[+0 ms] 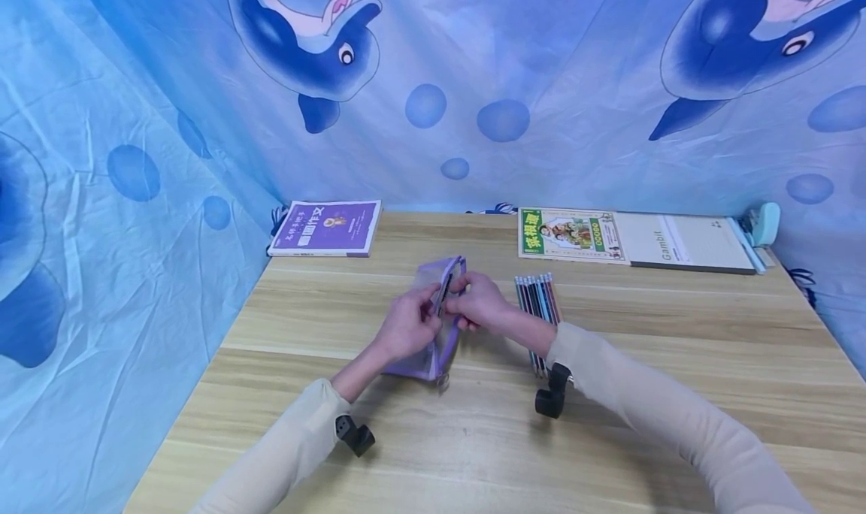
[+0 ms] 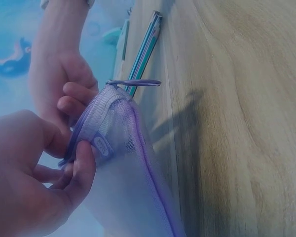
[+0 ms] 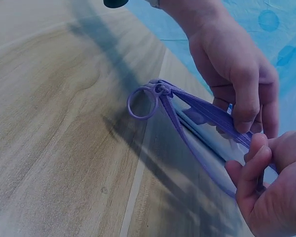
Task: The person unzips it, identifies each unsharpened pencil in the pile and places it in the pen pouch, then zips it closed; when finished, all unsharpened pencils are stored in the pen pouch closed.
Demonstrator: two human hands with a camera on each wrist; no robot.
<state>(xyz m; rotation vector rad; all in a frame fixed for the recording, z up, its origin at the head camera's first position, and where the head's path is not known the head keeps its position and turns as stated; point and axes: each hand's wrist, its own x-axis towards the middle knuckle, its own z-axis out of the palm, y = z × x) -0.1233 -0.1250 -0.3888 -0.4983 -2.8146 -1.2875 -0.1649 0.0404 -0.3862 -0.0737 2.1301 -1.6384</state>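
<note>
A mesh pencil pouch [image 1: 413, 367] with purple trim stands unzipped on the table, its zipper ring [image 3: 142, 103] hanging at one end. My left hand [image 1: 408, 322] pinches one edge of its opening between thumb and fingers. At the mouth, my right hand [image 1: 482, 301] has its fingers curled round a slim dark pencil [image 1: 443, 294], mostly hidden by the fingers and the pouch side. In the right wrist view a dark end shows under the fingers of my right hand [image 3: 281, 182]. A row of pencils [image 1: 537, 296] lies right of the pouch, partly under my right forearm.
A purple book [image 1: 328, 228] lies at the back left. At the back right are a green-and-cream book [image 1: 571, 234] and a pale book marked Gambit [image 1: 683, 243], with a mint-coloured object [image 1: 766, 225] beside them. A blue dolphin-print curtain [image 1: 460, 71] hangs behind the table [image 1: 473, 454].
</note>
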